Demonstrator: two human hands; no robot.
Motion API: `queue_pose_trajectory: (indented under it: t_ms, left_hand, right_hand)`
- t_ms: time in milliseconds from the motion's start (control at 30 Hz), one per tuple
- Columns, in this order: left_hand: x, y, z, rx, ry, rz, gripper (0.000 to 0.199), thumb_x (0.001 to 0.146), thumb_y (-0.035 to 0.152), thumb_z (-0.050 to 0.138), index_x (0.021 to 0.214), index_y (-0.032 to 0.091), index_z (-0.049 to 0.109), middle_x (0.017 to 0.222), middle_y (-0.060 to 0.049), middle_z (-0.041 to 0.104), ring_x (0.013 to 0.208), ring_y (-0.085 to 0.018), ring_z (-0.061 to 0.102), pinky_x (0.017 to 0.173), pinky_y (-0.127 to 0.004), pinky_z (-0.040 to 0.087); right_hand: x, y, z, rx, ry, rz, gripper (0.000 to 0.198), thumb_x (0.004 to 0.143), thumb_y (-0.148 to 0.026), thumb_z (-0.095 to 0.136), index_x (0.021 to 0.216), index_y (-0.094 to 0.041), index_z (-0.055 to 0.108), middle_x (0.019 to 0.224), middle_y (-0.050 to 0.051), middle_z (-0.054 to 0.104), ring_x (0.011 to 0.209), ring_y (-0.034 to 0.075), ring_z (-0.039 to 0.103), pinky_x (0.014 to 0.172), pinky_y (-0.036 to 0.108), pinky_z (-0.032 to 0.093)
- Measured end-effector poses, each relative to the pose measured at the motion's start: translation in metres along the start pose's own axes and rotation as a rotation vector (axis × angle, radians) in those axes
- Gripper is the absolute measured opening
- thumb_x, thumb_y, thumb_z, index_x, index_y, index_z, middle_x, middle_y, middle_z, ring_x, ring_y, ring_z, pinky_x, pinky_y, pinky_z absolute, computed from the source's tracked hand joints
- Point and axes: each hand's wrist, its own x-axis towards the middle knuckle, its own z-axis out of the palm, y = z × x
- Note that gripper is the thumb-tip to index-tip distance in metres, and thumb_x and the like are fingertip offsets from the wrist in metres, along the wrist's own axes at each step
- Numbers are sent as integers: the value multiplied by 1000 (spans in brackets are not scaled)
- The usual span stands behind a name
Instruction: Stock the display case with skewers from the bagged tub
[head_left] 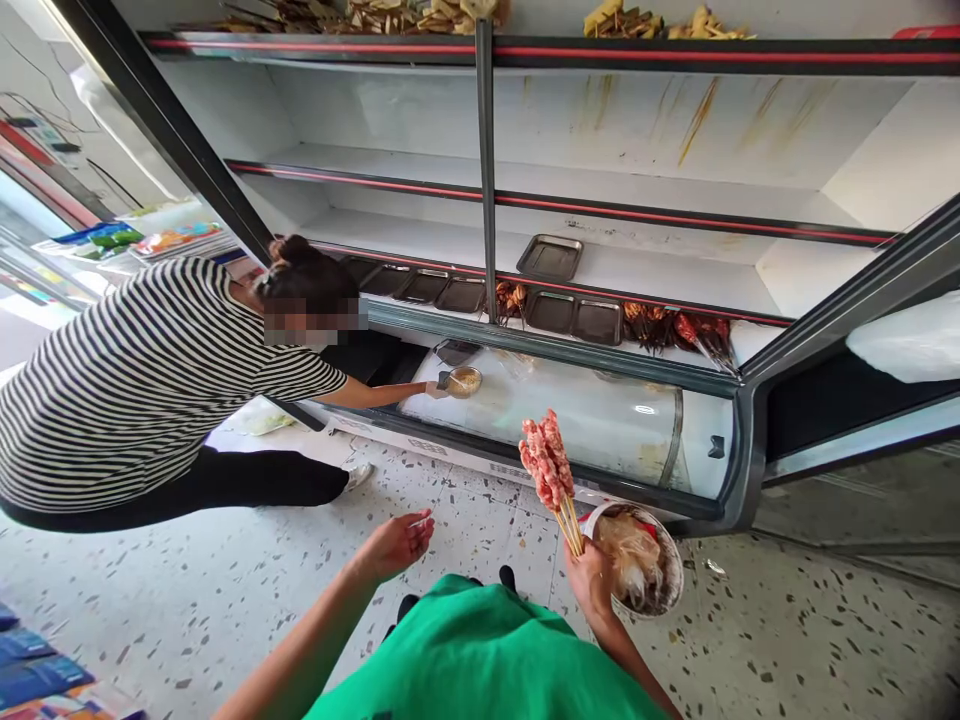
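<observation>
My right hand (590,576) is closed round the wooden sticks of several raw meat skewers (547,460). The pinkish-red meat points up and away from me, in front of the display fridge's lower edge. My left hand (397,545) hovers over the floor with nothing in it, its fingers apart and loosely bent. Across from me, a person in a striped top (157,370) leans over the fridge, one hand on a small round bowl (463,382) of pale food with a utensil in it.
The display fridge (570,430) spans the view, with metal trays (551,257) and dark skewered food (646,325) on its lowest shelf. More skewers (619,20) lie on top. A bin (667,590) with plastic bags stands beside my right hand. Blue packages (37,665) sit at lower left.
</observation>
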Motion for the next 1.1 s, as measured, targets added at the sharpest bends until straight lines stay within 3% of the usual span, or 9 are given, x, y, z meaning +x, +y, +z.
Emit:
queue_pose_trajectory:
  t_ms: [467, 700, 1100]
  left_hand:
    - [-9, -3, 4, 12, 26, 16, 15, 76, 9, 63, 89, 13, 57, 71, -4, 65, 61, -13, 63, 55, -22, 50]
    - [-14, -6, -3, 3, 69, 36, 15, 77, 8, 62, 89, 13, 56, 71, -5, 65, 59, -12, 63, 54, -21, 50]
    - [-11, -4, 14, 17, 81, 30, 19, 75, 4, 62, 92, 12, 57, 72, -5, 65, 60, -12, 63, 55, -21, 52]
  right_hand:
    - [4, 7, -7, 44, 44, -34, 40, 80, -44, 39, 65, -15, 63, 59, 11, 64, 51, 17, 55, 50, 24, 34]
    - [2, 12, 0, 13, 45, -42, 34, 80, -38, 43, 66, -16, 64, 57, 8, 63, 51, 16, 56, 50, 24, 34]
    - [-1, 28, 6, 104, 107, -28, 23, 76, -29, 48, 58, -19, 59, 58, 8, 64, 53, 20, 59, 51, 26, 38]
